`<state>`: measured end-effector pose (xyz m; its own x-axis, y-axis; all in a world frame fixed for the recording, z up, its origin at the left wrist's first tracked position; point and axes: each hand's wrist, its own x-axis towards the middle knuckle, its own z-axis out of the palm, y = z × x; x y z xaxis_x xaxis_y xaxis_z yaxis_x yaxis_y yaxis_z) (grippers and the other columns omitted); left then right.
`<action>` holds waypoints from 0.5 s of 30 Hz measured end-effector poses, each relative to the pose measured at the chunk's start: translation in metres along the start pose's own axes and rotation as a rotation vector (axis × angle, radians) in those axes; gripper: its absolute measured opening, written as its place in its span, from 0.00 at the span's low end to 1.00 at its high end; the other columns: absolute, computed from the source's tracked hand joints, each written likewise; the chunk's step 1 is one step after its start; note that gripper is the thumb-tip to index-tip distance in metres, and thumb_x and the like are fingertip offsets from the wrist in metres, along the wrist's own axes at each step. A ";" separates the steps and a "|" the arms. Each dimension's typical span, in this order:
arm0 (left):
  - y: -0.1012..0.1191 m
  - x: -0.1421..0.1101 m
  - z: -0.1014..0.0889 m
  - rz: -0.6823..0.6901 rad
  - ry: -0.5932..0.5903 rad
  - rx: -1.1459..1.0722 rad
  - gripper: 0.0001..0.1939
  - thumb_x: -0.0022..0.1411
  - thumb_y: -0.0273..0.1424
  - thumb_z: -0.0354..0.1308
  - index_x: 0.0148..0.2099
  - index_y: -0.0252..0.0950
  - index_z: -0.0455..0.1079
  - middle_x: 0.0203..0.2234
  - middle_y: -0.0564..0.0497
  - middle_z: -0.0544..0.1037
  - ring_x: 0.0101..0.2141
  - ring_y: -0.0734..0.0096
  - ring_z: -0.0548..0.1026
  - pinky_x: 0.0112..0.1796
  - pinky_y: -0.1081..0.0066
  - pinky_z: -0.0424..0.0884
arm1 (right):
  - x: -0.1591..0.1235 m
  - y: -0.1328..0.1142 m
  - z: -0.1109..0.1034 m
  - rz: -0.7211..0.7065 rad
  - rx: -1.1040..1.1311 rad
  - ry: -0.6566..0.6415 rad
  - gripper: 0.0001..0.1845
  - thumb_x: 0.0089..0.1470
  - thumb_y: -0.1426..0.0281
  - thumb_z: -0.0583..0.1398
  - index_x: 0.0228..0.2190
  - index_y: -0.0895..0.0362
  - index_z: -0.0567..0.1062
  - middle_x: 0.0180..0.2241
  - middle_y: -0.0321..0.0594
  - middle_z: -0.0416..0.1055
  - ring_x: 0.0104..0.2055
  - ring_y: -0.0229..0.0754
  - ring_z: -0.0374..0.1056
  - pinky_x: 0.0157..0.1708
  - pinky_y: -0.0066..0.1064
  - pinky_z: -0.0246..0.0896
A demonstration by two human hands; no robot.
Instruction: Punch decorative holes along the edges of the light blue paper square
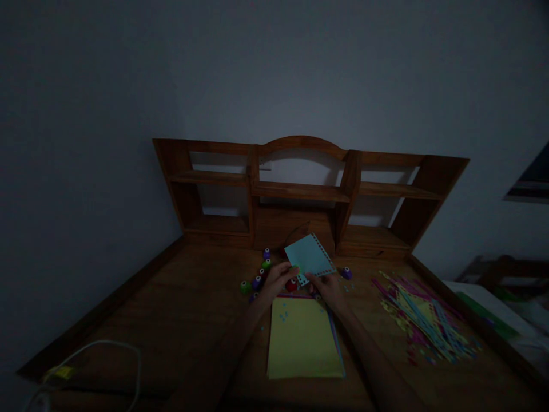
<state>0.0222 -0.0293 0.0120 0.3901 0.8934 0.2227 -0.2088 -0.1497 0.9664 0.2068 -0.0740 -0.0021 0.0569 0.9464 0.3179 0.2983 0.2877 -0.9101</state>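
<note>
A light blue sheet of paper, with small punched shapes along its right and lower edges, is held tilted above the desk. My right hand pinches its lower edge. My left hand is closed around a small green craft punch at the sheet's lower left corner. A red punch lies between my hands. Below them a stack of yellow paper bears several tiny blue cut-outs.
Several purple, green and red punches, including a green one, lie left of my hands; a purple one lies right. Coloured paper strips are heaped at the right. A wooden shelf stands behind. A white cable lies front left.
</note>
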 end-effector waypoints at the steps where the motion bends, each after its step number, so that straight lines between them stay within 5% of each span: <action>1: -0.001 0.000 0.000 0.001 -0.001 -0.001 0.18 0.52 0.43 0.65 0.38 0.34 0.76 0.34 0.46 0.77 0.33 0.65 0.73 0.35 0.70 0.67 | 0.000 0.001 0.000 0.004 -0.003 -0.002 0.26 0.54 0.53 0.59 0.14 0.58 0.72 0.16 0.38 0.70 0.19 0.38 0.65 0.23 0.27 0.58; 15: -0.005 0.001 0.007 0.026 0.081 0.016 0.18 0.50 0.43 0.66 0.34 0.32 0.74 0.31 0.48 0.78 0.31 0.68 0.73 0.33 0.72 0.67 | -0.001 -0.003 0.002 0.054 -0.008 -0.001 0.26 0.52 0.51 0.60 0.15 0.58 0.72 0.15 0.39 0.70 0.18 0.38 0.64 0.21 0.27 0.57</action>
<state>0.0296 -0.0309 0.0081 0.3104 0.9205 0.2375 -0.2037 -0.1797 0.9624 0.2036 -0.0756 0.0000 0.0724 0.9607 0.2679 0.3021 0.2348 -0.9239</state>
